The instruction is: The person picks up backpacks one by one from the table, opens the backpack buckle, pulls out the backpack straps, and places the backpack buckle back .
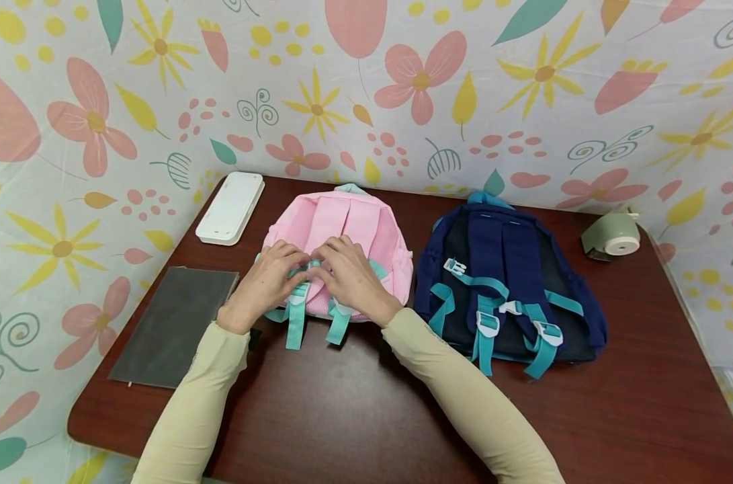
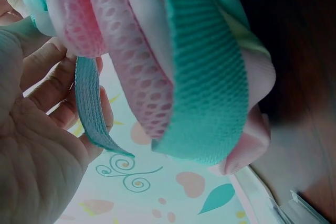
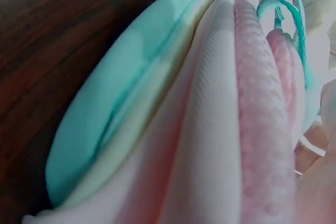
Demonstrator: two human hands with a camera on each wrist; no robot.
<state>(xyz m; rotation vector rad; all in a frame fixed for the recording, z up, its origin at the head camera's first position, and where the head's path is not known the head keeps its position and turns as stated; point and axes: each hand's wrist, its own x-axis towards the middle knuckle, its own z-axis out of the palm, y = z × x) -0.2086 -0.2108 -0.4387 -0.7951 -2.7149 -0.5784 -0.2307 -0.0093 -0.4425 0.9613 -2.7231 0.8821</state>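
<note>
A small pink backpack (image 1: 330, 215) with mesh padding lies on the table, its shoulder straps facing up. My left hand (image 1: 269, 277) and right hand (image 1: 357, 277) meet over its middle, and their fingertips pinch a teal strap (image 1: 313, 263) between them. Whatever joins the strap there is mostly covered by the fingers. Below the hands, teal webbing ends (image 1: 295, 326) hang from white adjusters toward the table's front. In the left wrist view, the left hand (image 2: 42, 124) bends around beside a teal webbing strap (image 2: 210, 93). The right wrist view shows mainly the backpack's side (image 3: 210, 129).
Right of the pink one lies a navy backpack (image 1: 502, 242) with loose teal straps and white buckles. A white case (image 1: 230, 205) and a dark flat folder (image 1: 173, 329) are on the left. A green and white object (image 1: 611, 235) stands at the back right of the table (image 1: 318, 417).
</note>
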